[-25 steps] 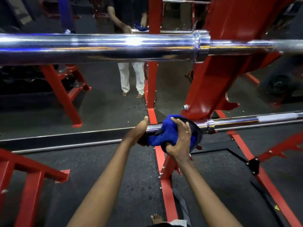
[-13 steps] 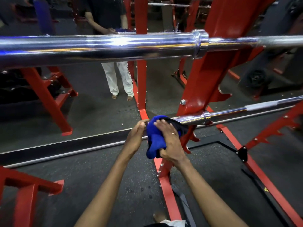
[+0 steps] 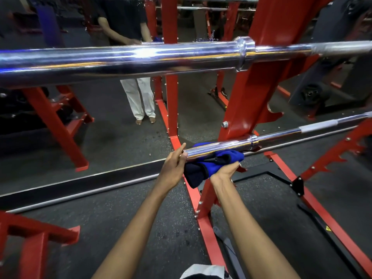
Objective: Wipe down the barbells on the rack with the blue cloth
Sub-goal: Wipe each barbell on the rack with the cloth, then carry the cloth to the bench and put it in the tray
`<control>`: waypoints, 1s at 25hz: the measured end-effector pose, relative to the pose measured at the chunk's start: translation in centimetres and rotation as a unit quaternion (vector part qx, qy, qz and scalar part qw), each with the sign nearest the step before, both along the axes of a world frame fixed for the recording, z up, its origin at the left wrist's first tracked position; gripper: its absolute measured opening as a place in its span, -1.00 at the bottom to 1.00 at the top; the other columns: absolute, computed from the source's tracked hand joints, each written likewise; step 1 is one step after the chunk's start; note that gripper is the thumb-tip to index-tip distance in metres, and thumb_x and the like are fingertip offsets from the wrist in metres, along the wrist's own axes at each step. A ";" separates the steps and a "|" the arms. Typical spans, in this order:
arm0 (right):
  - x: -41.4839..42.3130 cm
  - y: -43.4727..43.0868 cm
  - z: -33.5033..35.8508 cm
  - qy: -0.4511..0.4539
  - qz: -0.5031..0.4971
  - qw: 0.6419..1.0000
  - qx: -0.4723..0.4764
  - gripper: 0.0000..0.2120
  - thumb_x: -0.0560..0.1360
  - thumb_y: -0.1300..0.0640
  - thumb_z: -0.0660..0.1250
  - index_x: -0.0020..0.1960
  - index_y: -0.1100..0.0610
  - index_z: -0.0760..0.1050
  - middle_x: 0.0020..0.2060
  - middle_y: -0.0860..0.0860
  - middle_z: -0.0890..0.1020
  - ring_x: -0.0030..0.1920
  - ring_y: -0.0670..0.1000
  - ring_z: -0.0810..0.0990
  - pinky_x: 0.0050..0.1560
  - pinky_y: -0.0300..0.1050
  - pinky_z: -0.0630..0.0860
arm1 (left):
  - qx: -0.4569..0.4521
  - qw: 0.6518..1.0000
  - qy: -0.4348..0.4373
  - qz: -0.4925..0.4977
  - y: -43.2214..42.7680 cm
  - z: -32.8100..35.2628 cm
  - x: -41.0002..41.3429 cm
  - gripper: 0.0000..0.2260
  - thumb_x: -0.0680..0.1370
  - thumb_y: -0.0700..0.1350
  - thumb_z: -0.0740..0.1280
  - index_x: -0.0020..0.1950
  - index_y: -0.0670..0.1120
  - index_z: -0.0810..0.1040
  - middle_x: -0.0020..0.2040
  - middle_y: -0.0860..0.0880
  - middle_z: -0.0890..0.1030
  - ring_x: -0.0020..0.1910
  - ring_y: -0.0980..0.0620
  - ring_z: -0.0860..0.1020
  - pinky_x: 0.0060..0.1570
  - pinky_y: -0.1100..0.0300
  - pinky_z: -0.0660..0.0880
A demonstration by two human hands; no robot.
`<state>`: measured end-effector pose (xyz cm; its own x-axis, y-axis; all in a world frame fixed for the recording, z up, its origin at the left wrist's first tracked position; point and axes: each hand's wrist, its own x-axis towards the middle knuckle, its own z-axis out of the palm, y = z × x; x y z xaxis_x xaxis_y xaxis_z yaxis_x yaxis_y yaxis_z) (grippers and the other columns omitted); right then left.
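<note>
At the rack: a red steel upright (image 3: 244,109) stood at the middle of the view and serves as the landmark for all positions below.
Lower barbell: a chrome bar (image 3: 219,148) rested on the base of the upright, its thick sleeve projecting to the left of the upright and ending at the hands; the thinner shaft ran off to the right and away from the upright.
Upper barbell: a second chrome bar (image 3: 124,59) crossed the whole view higher up on the same upright, its collar just left of the upright.
Blue cloth: the cloth (image 3: 215,163) was bunched under and against the lower barbell's sleeve, left of the upright's base, with a dark folded part hanging below the bar.
Right hand: the right hand (image 3: 225,170) was beneath the sleeve, palm up, fingers curled around the cloth and pressing it to the underside of the bar.
Left hand: the left hand (image 3: 174,165) was at the free end of the sleeve, furthest from the upright, fingers extended and loosely bent, thumb touching the end of the bar; it held nothing.
Floor: dark speckled rubber flooring (image 3: 112,214) lay around the upright's foot.
Mirror: a mirror (image 3: 112,125) behind the upright showed a person in white trousers.
</note>
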<state>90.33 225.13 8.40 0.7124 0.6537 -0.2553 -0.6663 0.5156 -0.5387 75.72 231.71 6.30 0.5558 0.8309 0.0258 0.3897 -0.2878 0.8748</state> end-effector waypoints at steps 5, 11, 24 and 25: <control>0.8 -1.9 -0.8 -0.023 0.140 0.978 -0.154 -0.62 0.64 -0.01 0.12 -0.12 0.15 0.61 -0.26 0.13 0.67 -0.26 0.07 0.68 -0.21 -0.15 0.65 | -0.009 1.000 -0.030 -0.006 1.2 0.5 0.8 -0.63 0.62 0.06 0.17 0.37 0.06 0.56 0.23 0.04 0.64 0.20 0.07 0.58 0.26 0.19 0.44; 5.8 -3.3 -2.8 -0.305 -0.058 0.873 -0.376 -0.67 0.55 0.05 0.30 0.31 0.04 0.45 0.20 0.05 0.58 0.25 0.05 0.54 0.44 0.13 0.41 | 0.084 0.995 0.023 -0.047 1.9 2.4 3.1 -0.67 0.65 -0.22 0.19 0.30 0.00 0.63 0.25 0.10 0.62 0.19 0.30 0.49 0.09 0.64 0.23; 2.0 -3.7 -2.3 -0.607 -0.117 0.681 -0.392 -0.37 0.30 0.36 0.31 0.39 0.21 0.51 0.35 0.14 0.56 0.40 0.09 0.42 0.55 -0.20 0.15 | 0.145 0.939 0.197 -0.243 5.4 3.2 6.2 -0.57 0.72 0.15 -0.04 0.34 -0.04 0.47 0.26 -0.22 0.59 0.23 -0.26 0.55 0.15 -0.04 0.38; 0.9 -3.5 -2.4 -0.609 -0.109 0.683 -0.389 -0.35 0.28 0.39 0.31 0.38 0.23 0.51 0.35 0.16 0.56 0.41 0.07 0.40 0.56 -0.20 0.13 | 0.158 0.936 0.180 -0.257 5.6 3.0 6.1 -0.55 0.72 0.14 -0.07 0.36 -0.06 0.45 0.28 -0.22 0.57 0.23 -0.27 0.55 0.15 -0.06 0.38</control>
